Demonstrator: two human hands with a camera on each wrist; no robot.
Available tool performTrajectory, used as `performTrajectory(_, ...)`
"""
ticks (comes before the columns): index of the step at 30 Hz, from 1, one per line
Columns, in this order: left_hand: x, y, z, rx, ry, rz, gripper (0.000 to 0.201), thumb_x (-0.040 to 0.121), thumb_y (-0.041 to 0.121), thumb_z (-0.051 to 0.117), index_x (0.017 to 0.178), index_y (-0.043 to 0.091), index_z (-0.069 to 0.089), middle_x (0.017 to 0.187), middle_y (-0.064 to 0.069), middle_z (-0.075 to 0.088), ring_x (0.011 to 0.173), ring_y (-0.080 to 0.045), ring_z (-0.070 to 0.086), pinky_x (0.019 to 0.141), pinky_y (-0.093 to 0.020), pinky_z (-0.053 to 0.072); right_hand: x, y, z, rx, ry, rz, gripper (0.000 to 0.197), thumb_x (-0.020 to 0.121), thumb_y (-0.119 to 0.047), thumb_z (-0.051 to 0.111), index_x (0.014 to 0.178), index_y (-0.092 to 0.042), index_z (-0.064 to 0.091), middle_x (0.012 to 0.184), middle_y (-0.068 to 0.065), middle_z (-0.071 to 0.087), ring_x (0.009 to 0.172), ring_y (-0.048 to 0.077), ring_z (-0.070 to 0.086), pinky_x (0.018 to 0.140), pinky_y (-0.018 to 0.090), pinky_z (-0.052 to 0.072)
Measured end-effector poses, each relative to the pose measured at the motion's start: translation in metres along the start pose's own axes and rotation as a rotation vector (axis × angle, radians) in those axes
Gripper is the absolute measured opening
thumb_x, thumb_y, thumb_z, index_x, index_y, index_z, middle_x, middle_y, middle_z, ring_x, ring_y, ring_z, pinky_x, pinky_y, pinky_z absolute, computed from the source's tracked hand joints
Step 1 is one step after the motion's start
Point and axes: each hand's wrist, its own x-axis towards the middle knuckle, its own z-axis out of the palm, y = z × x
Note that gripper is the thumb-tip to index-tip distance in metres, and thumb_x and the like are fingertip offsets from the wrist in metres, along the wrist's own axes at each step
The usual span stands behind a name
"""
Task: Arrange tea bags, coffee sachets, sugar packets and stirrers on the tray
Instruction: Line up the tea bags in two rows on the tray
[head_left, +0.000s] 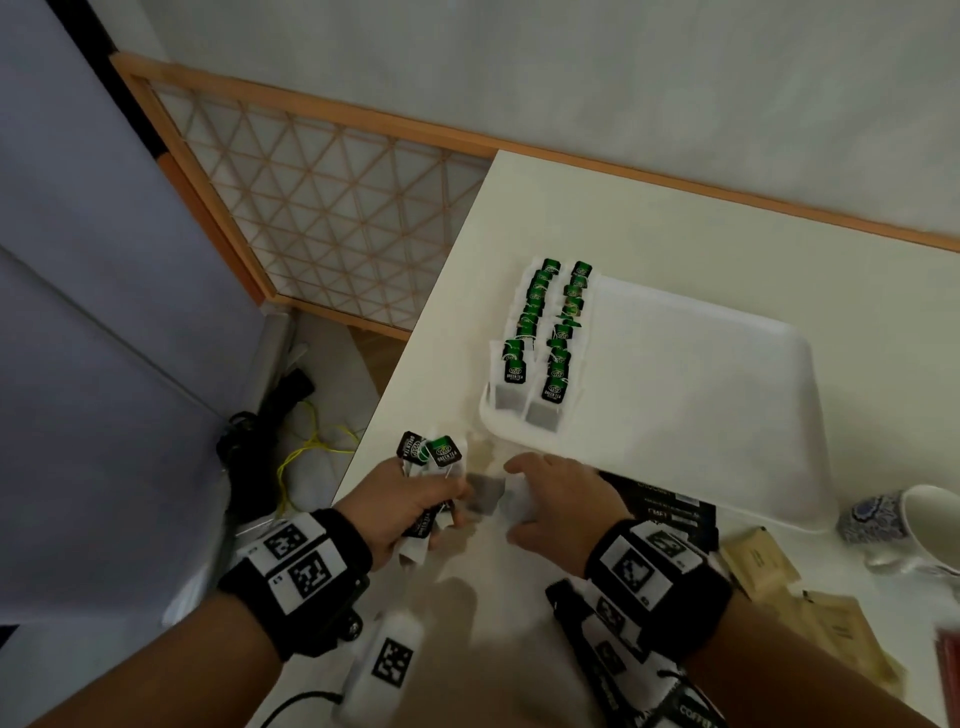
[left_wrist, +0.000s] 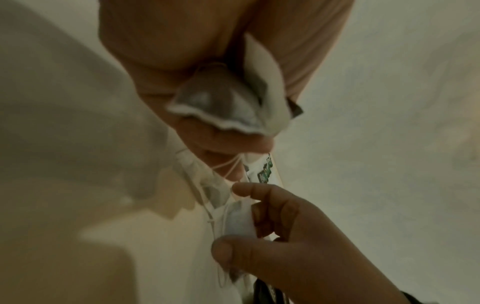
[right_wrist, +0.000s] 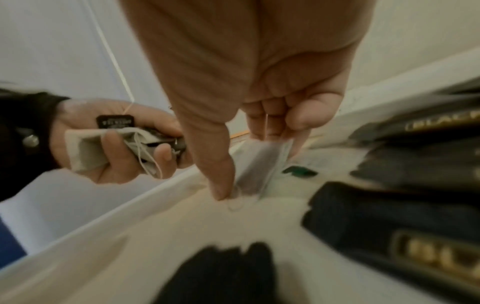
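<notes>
Step in hand: judged to be drawing one tea bag out of a held bunch to extend the rows on the tray.
Left hand (head_left: 402, 506): fingers curled round a bunch of white paper tea bags with green-and-black tags (head_left: 430, 451), held over the table's left edge.
Right hand (head_left: 553, 506): thumb and fingertips pinch a single grey-filled tea bag (head_left: 485, 493) low over the white tabletop (head_left: 675, 223), just beside the bunch.
Tray: the shallow white rectangular tray (head_left: 701, 374) carries two rows of tagged tea bags (head_left: 545, 332) along its left edge; the rest is bare.
Other stock: black coffee sachets (head_left: 670, 506) lie at the tray's near edge; tan packets (head_left: 761, 558) lie near the table's near right.
Method: pull the bag clear slowly, since the strings in the bunch look tangled. Lay it overlapping the nearest bag, tag facing up.
Risk: a snagged string may drag a neighbouring bag out.
</notes>
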Motion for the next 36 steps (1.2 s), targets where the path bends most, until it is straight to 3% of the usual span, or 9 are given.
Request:
performTrajectory(4,-0.003,-0.002,0.004,-0.006,-0.007,0.000,0.016,0.076,0.010,0.072,0.087,0.005,0.062,0.094,-0.029,0.060,0.074,-0.029,0.051,0.037,-0.019,0.039,-0.003,-0.001,-0.001,0.168,0.027,0.069,0.024,0.085,-0.027,0.053,0.108,-0.029,0.060,0.105,-0.004,0.065,0.102,0.018,0.059,0.084,0.028,0.047)
performTrajectory(9,-0.003,0.002,0.003,-0.034,-0.039,-0.018,0.020,0.085,0.014,0.068,0.098,-0.001,0.066,0.094,-0.027,0.068,0.078,-0.032,0.061,0.044,-0.021,0.044,-0.017,0.000,-0.017,0.556,0.110,-0.035,0.008,0.080,-0.021,0.071,0.080,-0.029,0.072,0.070,-0.017,0.065,0.068,-0.006,0.058,0.068,0.013,0.045)
performTrajectory(15,-0.010,0.021,0.017,-0.130,-0.210,-0.080,0.022,0.084,0.026,0.064,0.101,0.013,0.061,0.083,-0.007,0.064,0.059,-0.012,0.063,0.035,-0.013,0.033,-0.021,0.001,-0.044,0.899,0.004,-0.255,0.036,0.077,-0.007,0.073,0.070,-0.042,0.071,0.136,-0.013,0.049,0.128,-0.002,0.043,0.107,0.028,0.033)
performTrajectory(18,-0.013,0.029,0.022,-0.165,-0.284,-0.093,0.024,0.081,0.027,0.066,0.102,0.014,0.063,0.079,-0.003,0.065,0.059,-0.012,0.064,0.032,-0.012,0.032,-0.017,-0.001,-0.049,1.085,-0.074,-0.241,0.018,0.066,-0.015,0.066,0.064,-0.032,0.071,0.143,-0.006,0.044,0.134,0.004,0.038,0.109,0.034,0.034)
performTrajectory(20,-0.013,0.032,0.025,-0.166,-0.326,-0.055,0.027,0.075,0.022,0.069,0.099,0.011,0.063,0.073,-0.005,0.063,0.057,-0.012,0.062,0.032,-0.013,0.033,-0.015,-0.003,-0.049,1.129,-0.087,-0.218,0.019,0.062,-0.015,0.056,0.060,-0.028,0.069,0.138,-0.006,0.048,0.131,-0.005,0.037,0.103,0.022,0.034)
performTrajectory(25,-0.006,0.032,0.029,-0.213,-0.188,0.054,0.010,0.080,0.005,0.067,0.090,0.008,0.069,0.068,-0.007,0.067,0.051,-0.014,0.061,0.034,-0.015,0.038,0.000,0.003,-0.044,1.195,0.075,0.012,0.023,0.080,-0.020,0.052,0.095,-0.019,0.069,0.112,0.014,0.063,0.097,0.022,0.060,0.092,0.038,0.048)
performTrajectory(28,0.002,0.027,0.029,-0.193,-0.073,0.108,0.011,0.080,0.005,0.070,0.090,0.008,0.069,0.072,-0.007,0.068,0.056,-0.016,0.059,0.037,-0.017,0.040,0.006,0.003,-0.043,1.178,0.073,0.100,0.023,0.089,-0.027,0.062,0.108,-0.014,0.062,0.093,0.009,0.064,0.075,0.016,0.064,0.073,0.033,0.056)
performTrajectory(32,0.008,0.020,0.025,-0.183,0.020,0.143,0.010,0.079,-0.003,0.068,0.087,0.004,0.067,0.070,-0.010,0.066,0.059,-0.018,0.062,0.043,-0.022,0.048,0.017,-0.002,-0.043,1.123,0.117,0.103,0.021,0.082,-0.002,0.068,0.099,-0.014,0.066,0.085,0.014,0.065,0.069,0.017,0.062,0.060,0.022,0.055)
performTrajectory(36,0.015,0.017,0.016,-0.236,0.073,0.117,0.007,0.081,-0.005,0.066,0.086,-0.001,0.063,0.062,-0.012,0.061,0.050,-0.016,0.059,0.040,-0.020,0.045,0.040,0.003,-0.049,0.908,0.243,0.082,0.027,0.084,-0.004,0.065,0.091,-0.029,0.069,0.082,0.001,0.065,0.070,0.012,0.059,0.066,0.023,0.054)
